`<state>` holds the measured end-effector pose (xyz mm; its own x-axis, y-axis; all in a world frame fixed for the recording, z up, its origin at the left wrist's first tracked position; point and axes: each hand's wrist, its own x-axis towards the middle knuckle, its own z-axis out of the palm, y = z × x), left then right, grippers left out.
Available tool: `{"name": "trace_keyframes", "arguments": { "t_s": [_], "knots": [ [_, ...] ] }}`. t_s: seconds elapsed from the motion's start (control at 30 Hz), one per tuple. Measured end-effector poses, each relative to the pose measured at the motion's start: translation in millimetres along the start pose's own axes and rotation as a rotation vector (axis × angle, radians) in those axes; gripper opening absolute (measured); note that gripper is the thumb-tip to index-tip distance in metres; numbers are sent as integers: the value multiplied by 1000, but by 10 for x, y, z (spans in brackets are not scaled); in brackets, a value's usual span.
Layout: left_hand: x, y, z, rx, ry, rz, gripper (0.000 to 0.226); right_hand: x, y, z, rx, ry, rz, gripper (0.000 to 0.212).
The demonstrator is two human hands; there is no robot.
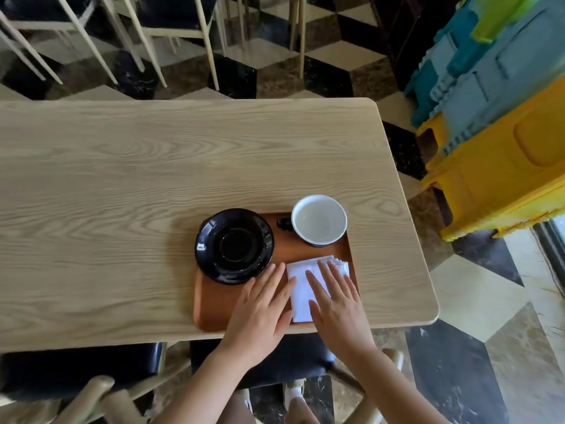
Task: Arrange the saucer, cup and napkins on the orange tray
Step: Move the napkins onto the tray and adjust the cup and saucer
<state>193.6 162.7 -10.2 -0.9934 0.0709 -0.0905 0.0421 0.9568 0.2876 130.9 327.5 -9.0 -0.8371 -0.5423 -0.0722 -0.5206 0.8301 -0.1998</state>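
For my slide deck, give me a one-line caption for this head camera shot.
Both hands flatten white napkins on an orange tray beside a black saucer and white cup.

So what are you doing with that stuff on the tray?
A person is setting up an orange tray on a wooden table. Both hands lie flat on a stack of white napkins at the tray's near right: the left hand at its left edge, the right hand on top. The black saucer sits on the tray's left side, overhanging its edge. The white cup stands at the far right, not on the saucer.
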Motion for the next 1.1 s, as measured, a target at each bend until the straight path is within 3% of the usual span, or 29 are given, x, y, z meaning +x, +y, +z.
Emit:
{"name": "trace_keyframes", "arguments": {
  "t_s": [0.13,0.3,0.8,1.1],
  "knots": [
    [-207,-357,-191,28,56,-138,51,255,-350,-4,34,-7,-95,47],
    [-447,-820,-232,133,-103,-238,61,405,-587,54,-5,-49,-178,58],
    [-721,-931,-264,103,-113,-121,54,144,-715,116,-49,46,-207,52],
    [-852,-959,-238,108,-129,-87,56,-22,-785,166,12,7,-170,50]
  ]
}}
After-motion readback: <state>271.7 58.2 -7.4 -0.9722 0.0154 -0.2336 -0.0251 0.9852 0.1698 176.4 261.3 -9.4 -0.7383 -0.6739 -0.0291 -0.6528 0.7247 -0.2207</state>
